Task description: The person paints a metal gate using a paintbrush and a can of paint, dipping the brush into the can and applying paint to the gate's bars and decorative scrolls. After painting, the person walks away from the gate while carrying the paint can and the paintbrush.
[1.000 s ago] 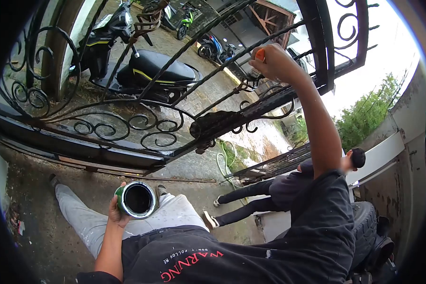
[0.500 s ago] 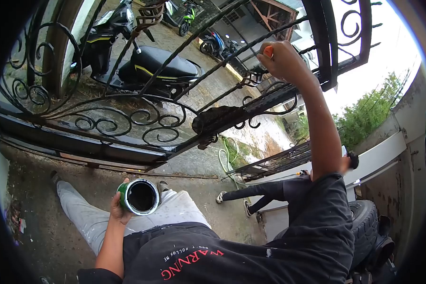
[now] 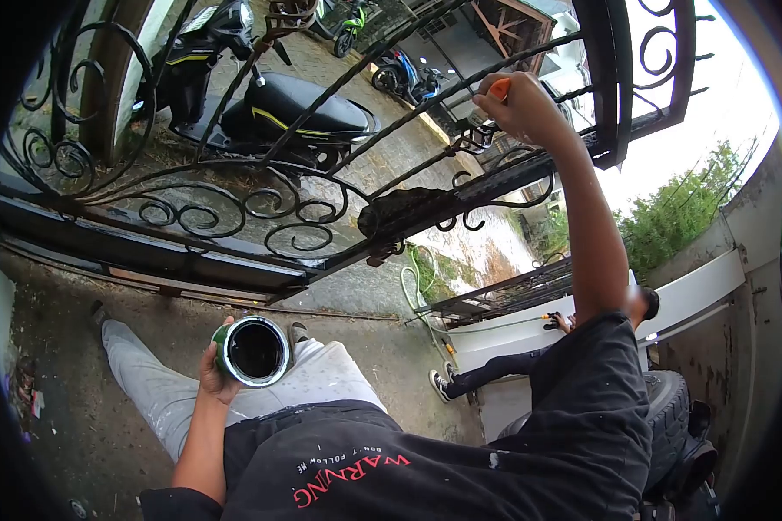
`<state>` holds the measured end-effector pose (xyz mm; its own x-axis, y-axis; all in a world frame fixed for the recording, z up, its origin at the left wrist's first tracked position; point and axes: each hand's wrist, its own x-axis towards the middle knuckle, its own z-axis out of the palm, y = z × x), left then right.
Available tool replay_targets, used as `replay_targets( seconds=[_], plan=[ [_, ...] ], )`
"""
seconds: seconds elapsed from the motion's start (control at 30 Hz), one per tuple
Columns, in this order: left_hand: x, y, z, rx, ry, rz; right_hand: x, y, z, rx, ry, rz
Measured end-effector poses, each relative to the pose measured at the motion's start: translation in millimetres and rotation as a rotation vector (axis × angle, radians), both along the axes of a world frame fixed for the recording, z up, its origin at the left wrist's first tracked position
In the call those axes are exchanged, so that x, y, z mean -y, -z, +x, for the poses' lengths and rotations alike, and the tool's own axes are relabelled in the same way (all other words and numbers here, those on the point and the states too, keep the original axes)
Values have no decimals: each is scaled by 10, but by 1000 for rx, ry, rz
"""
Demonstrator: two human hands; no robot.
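Observation:
A green paint can (image 3: 256, 352) with dark paint inside is held at its side by my left hand (image 3: 216, 375), in front of my light trousers. High on the right, my right hand (image 3: 521, 108) is closed round an orange-handled tool (image 3: 500, 89), probably a brush; its working end is hard to make out. That hand is near the twisted bars of a black iron gate (image 3: 408, 217), which has scrolls along its lower part.
Behind the gate stand a black scooter (image 3: 300, 113), a green motorcycle (image 3: 347, 35) and a blue one (image 3: 408, 76). Another person (image 3: 495, 369) bends by a low white wall at the right, near a hose (image 3: 417, 286). A tire (image 3: 666, 417) lies at lower right.
My right hand has moved slightly right along with the orange-handled tool. The other person's feet and body have shifted, and their hand now reaches over the white wall. The view has shifted a little.

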<state>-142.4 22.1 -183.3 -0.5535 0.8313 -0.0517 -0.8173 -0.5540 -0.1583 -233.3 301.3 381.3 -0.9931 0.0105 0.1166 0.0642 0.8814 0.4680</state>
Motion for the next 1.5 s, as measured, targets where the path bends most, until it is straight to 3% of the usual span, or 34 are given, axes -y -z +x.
replay_targets(
  seconds=[0.03,0.07,0.13,0.23,0.37,0.5,0.63,0.77,0.87,0.93,1.0,1.1,1.2,1.23,1.37,1.5],
  plan=[
    [15,5,5,0,5,-12,170,-34,9,12,170,105],
    [19,15,6,0,-2,-10,112,-97,-23,36,186,159],
    [32,-36,-11,-9,12,-3,342,-122,17,0,189,13],
    [23,-75,-13,-3,18,-1,150,13,39,-1,-35,8],
    [45,-90,-38,2,-1,0,181,-106,160,31,153,123],
    [17,-60,-29,25,-1,-1,306,-36,275,-16,31,-38],
    [19,-55,-24,21,-10,8,259,-117,357,0,153,36],
    [10,-67,-12,18,7,-5,211,24,331,-69,-94,-146],
    [34,-21,-19,-13,8,-9,112,-27,360,30,74,-49],
    [39,-16,-12,-12,3,-8,207,-90,398,-41,139,17],
    [28,-28,-14,5,13,-9,155,-76,421,-151,-24,-86],
    [11,-55,-12,16,15,11,148,-30,399,-2,-1,-71],
    [19,-42,-18,15,6,34,166,-34,344,-13,171,-76],
    [21,-51,-23,18,7,31,43,-18,307,-77,118,-173],
    [13,-4,-8,2,6,-10,-16,104,98,156,77,-80],
    [52,-23,-30,-19,-2,-5,361,-68,-63,188,333,-40]
  ],
)
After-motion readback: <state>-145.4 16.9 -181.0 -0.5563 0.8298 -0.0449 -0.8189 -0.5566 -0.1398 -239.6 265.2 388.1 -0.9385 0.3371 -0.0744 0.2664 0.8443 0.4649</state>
